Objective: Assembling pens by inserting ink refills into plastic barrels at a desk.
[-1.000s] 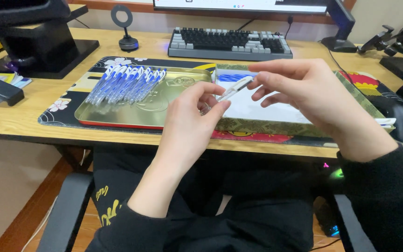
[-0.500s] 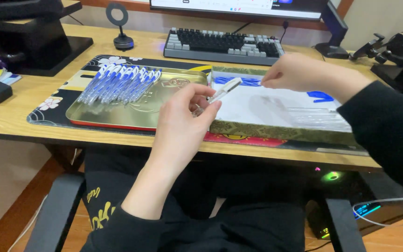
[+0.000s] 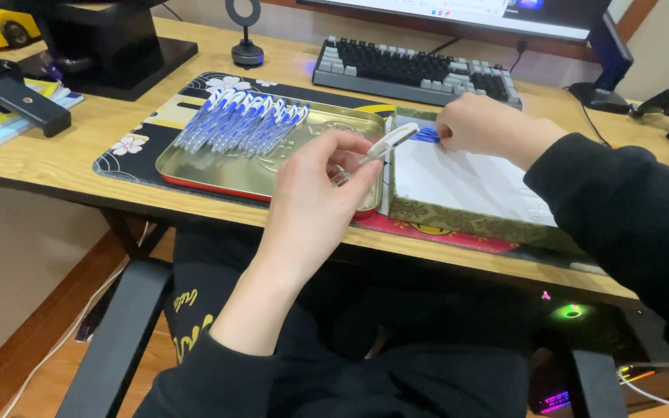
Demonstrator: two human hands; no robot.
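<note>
Wooden desk (image 3: 79, 147), seated position, view looking down over black chair arms to a patterned mat. Nearest: left hand (image 3: 315, 197) raised over the near edge of the gold tray (image 3: 218, 166), fingers pinched on a white pen barrel (image 3: 377, 147); long axis tilts up and right, tip toward the white-lined box (image 3: 466, 182). Row of blue-capped pens (image 3: 241, 120) lies in the tray's far left part, well left of that hand. Farther: right hand (image 3: 482, 124) reaches to the box's far left corner, fingers curled on a blue piece (image 3: 427, 135); grip itself hidden. Right hand is nearer the blue piece; barrel tip points just beside it. Beyond: keyboard (image 3: 420, 70), monitor base.
</note>
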